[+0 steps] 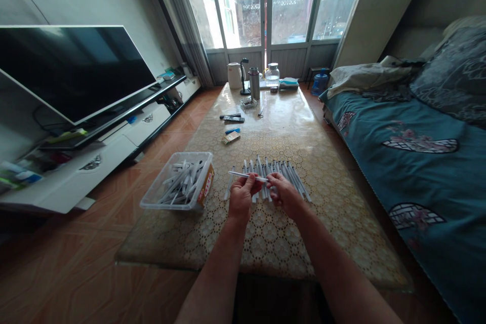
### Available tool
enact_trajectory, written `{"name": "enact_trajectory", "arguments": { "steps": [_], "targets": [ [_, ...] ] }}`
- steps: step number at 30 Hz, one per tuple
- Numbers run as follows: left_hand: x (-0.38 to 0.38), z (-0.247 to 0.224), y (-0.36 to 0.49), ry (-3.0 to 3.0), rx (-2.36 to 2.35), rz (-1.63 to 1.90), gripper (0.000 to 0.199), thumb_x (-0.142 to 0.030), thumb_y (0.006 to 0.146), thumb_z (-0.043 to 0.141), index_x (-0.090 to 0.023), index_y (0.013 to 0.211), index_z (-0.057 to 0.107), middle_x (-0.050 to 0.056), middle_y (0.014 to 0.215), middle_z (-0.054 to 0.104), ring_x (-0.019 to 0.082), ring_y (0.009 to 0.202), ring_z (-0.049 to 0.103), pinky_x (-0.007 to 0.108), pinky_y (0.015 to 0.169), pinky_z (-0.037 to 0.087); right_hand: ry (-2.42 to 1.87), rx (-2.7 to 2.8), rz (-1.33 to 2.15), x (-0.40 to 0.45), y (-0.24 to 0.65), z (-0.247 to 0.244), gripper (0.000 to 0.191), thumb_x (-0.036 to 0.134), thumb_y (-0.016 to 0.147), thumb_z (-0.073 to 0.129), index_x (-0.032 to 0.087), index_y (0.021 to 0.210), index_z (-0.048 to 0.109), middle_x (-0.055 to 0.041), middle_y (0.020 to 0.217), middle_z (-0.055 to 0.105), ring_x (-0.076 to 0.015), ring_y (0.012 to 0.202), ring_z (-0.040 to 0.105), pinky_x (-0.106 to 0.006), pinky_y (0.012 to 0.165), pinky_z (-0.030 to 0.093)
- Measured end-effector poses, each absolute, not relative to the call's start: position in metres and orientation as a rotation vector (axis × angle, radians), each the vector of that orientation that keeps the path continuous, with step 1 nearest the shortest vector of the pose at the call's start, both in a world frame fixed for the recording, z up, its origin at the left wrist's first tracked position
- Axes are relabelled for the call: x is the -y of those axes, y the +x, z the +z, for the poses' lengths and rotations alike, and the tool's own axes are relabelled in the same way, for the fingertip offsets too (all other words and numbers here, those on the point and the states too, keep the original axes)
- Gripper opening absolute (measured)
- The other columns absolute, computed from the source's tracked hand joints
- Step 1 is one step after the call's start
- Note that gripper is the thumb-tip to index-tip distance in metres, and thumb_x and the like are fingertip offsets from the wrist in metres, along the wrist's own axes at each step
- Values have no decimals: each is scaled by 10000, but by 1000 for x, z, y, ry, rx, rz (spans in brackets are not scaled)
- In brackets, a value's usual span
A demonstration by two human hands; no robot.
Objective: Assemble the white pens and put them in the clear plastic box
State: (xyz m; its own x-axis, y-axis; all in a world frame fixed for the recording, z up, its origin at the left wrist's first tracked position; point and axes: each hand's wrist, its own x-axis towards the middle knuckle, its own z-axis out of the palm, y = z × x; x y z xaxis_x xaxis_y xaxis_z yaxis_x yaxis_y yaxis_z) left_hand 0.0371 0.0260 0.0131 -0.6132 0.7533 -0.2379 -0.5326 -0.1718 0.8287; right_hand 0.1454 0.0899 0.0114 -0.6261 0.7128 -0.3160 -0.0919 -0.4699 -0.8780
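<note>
A slim white pen (239, 174) is pinched between the thumb and fingers of my left hand (241, 195), its left end sticking out past the thumb. The fingers of my right hand (281, 190) are closed on the pen's right end. Beneath and behind both hands, a row of several pens (294, 179) lies side by side on the patterned table (273, 248). Left of the hands stands a clear plastic box (175, 206) with an orange label, holding a jumble of white and grey pen parts (184, 179).
Farther up the table are a small box (231, 137), a blue object (233, 131), remote controls (233, 119), a glass ashtray (248, 103), a metal flask (254, 85), a kettle (235, 76) and a glass jug (272, 74). A bed (413, 172) stands at the right.
</note>
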Motion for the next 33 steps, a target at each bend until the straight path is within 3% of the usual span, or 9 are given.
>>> {"name": "enact_trajectory", "arguments": {
  "steps": [5, 8, 10, 13, 17, 21, 24, 29, 33],
  "targets": [
    [-26, 13, 37, 271, -1221, 1884, 356, -385, 580, 813, -124, 769, 662, 32, 695, 685, 130, 613, 647, 266, 650, 514, -1034, 1344, 2087, -90, 146, 9, 393, 550, 796, 507, 192, 648, 439, 81, 466, 336, -44, 348, 237, -191, 329, 158],
    [-26, 13, 36, 256, -1216, 1874, 366, -399, 591, 804, -125, 788, 661, 37, 702, 687, 135, 628, 653, 266, 652, 513, -960, 1285, 2119, -89, 146, 12, 265, 398, 719, 627, 205, 762, 451, 96, 525, 379, -41, 368, 282, -169, 338, 170],
    [-26, 14, 35, 255, -1219, 1869, 375, -406, 593, 801, -127, 800, 661, 40, 707, 690, 137, 629, 653, 264, 645, 511, -963, 1219, 2142, -89, 145, 13, 306, 333, 676, 654, 225, 887, 461, 86, 630, 479, -39, 386, 343, -154, 339, 174],
    [-25, 14, 36, 264, -1236, 1863, 375, -407, 587, 803, -126, 789, 660, 38, 702, 688, 129, 604, 641, 259, 637, 505, -1003, 1209, 2163, -89, 144, 13, 291, 451, 741, 584, 200, 862, 498, 42, 675, 542, -36, 378, 355, -162, 326, 168],
    [-26, 14, 36, 266, -1258, 1865, 373, -409, 584, 802, -128, 781, 657, 30, 698, 681, 122, 593, 631, 253, 622, 496, -1004, 1283, 2148, -88, 144, 10, 394, 555, 773, 533, 185, 660, 458, 72, 469, 378, -36, 344, 257, -175, 324, 160],
    [-26, 15, 34, 249, -1253, 1885, 386, -423, 585, 797, -131, 791, 651, 26, 699, 673, 123, 597, 630, 248, 606, 487, -894, 1214, 2177, -85, 144, 12, 347, 401, 678, 695, 218, 854, 459, 91, 591, 455, -32, 376, 331, -144, 337, 178],
    [-25, 14, 33, 272, -1256, 1873, 385, -423, 587, 795, -133, 791, 645, 26, 700, 672, 127, 597, 631, 252, 606, 484, -925, 1157, 2227, -85, 143, 13, 382, 449, 708, 659, 229, 956, 468, 49, 740, 566, -35, 386, 383, -147, 324, 167],
    [-26, 13, 34, 323, -1336, 1859, 372, -435, 611, 775, -133, 787, 647, 24, 697, 663, 119, 586, 618, 233, 571, 470, -992, 1203, 2183, -86, 142, 11, 401, 558, 775, 547, 173, 690, 477, 58, 498, 434, -32, 340, 285, -170, 315, 159],
    [-27, 13, 33, 285, -1333, 1889, 392, -446, 599, 777, -130, 787, 642, 23, 694, 655, 111, 582, 608, 228, 569, 471, -878, 1187, 2198, -83, 141, 9, 360, 488, 725, 646, 195, 728, 437, 94, 509, 411, -23, 343, 271, -158, 324, 164]
  ]
}}
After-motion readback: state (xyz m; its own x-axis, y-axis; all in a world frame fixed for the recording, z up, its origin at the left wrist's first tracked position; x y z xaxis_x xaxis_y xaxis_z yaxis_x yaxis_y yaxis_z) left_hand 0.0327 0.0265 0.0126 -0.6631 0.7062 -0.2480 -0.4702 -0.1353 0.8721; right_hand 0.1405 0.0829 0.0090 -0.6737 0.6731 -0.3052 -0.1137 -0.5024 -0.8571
